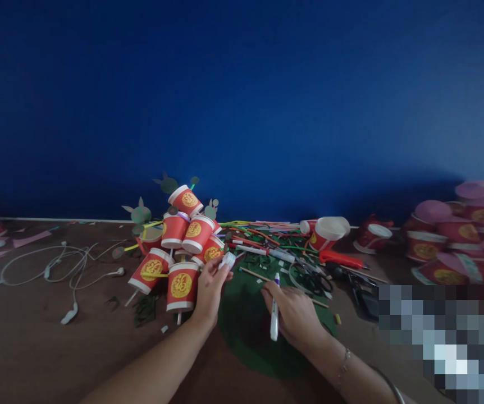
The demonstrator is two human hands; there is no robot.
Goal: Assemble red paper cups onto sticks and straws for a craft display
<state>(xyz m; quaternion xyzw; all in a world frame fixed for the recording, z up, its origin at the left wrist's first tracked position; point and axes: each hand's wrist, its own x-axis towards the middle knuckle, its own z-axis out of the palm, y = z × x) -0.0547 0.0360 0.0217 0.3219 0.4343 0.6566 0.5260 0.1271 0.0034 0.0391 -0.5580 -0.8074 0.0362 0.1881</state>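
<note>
My left hand (pixel 211 283) is closed, fingertips pinching a small white piece (pixel 227 260) with faint bluish marks; its exact kind is unclear. Just behind that hand rises a stack of red paper cups (pixel 182 285) with yellow round emblems and white rims. My right hand (pixel 296 314) grips a white marker pen (pixel 274 322) with a purple band near its upper end, held upright. Beneath both hands lies a round dark green sheet (pixel 246 336). Grey-green rabbit-shaped cutouts (pixel 138 213) stick out from the cup stack on coloured stems.
White earphones (pixel 70 314) with a tangled cord lie at left. Scissors (pixel 313 279), a red-handled tool (pixel 343 258), a white-rimmed cup (pixel 326 233) and coloured sticks (pixel 263 227) spread behind my hands. More cups with pink discs (pixel 433 212) stand right, before the blue wall (pixel 242 112).
</note>
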